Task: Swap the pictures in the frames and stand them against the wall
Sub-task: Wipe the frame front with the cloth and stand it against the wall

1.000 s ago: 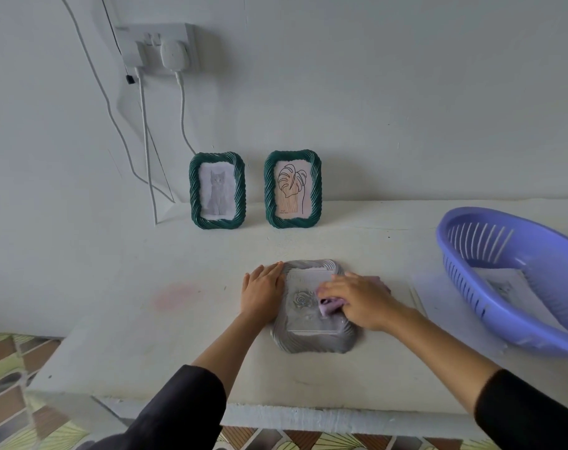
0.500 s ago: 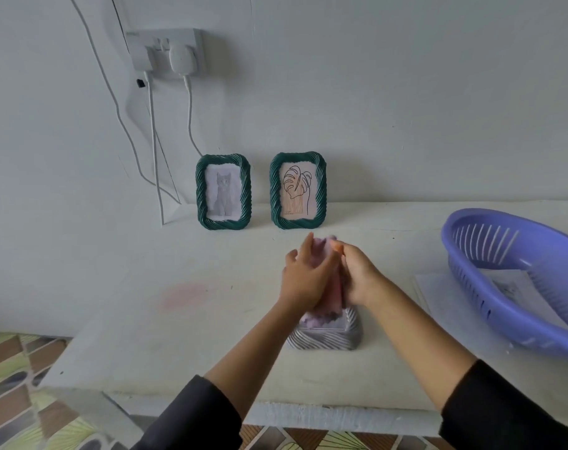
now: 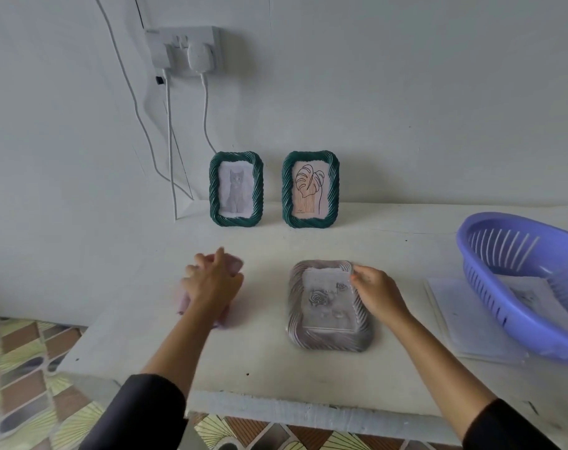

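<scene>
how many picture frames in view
3. The green cat frame and the green leaf frame stand side by side against the wall; the grey frame lies flat on the table, the right hand at its corner.

Black sleeves, forearms bare below the elbows.

Single head-worn view: looks forward and down from the front edge of the counter, closely, toward the back wall.

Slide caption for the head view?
Left hand holds a pink panel; right hand pinches the rose picture in the flat grey frame.
</scene>
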Available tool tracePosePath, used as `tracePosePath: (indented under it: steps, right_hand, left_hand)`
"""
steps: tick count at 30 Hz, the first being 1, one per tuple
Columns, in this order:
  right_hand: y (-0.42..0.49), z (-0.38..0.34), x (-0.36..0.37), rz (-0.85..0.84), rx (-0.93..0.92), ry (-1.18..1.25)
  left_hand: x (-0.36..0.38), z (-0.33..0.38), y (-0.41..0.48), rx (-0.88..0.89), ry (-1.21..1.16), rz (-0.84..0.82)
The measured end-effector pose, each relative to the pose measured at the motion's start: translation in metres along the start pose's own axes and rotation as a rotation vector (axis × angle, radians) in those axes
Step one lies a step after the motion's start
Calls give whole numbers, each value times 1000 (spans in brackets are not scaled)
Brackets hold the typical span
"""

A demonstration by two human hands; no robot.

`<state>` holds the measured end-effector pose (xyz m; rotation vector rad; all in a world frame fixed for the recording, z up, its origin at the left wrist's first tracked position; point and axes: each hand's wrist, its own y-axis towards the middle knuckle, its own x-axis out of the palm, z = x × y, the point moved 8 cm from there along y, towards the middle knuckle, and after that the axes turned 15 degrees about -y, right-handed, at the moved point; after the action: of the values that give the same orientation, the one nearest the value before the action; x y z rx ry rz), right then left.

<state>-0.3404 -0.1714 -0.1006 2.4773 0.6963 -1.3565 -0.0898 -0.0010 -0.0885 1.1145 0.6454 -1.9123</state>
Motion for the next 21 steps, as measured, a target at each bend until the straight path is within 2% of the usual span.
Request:
tracePosePath:
  steps: [2, 6, 9, 12, 14, 16, 18, 21]
  right_hand:
    - [-3, 8, 5, 11, 7, -69]
    - [-8, 12, 16, 31, -26, -138]
    - [-9, 20, 11, 58, 36, -227]
    - [-14, 24, 2, 54, 130, -429]
    - [-17, 22, 3, 52, 137, -468]
    - [-18, 19, 6, 56, 158, -437]
    - [-18, 18, 8, 69, 197, -337]
    - [-16, 25, 5, 86, 244, -130]
  left_hand:
    - [18, -27, 8, -46, 63, -78]
    - [33, -42, 14, -92, -7, -125]
    - [27, -36, 14, -115, -85, -62]
    - [22, -1, -5, -23, -148, 83]
    - [41, 29, -26, 26, -162, 23]
    - [69, 55, -50, 66, -127, -91]
    - [88, 73, -66, 106, -109, -135]
    - [92, 76, -63, 35, -192, -169]
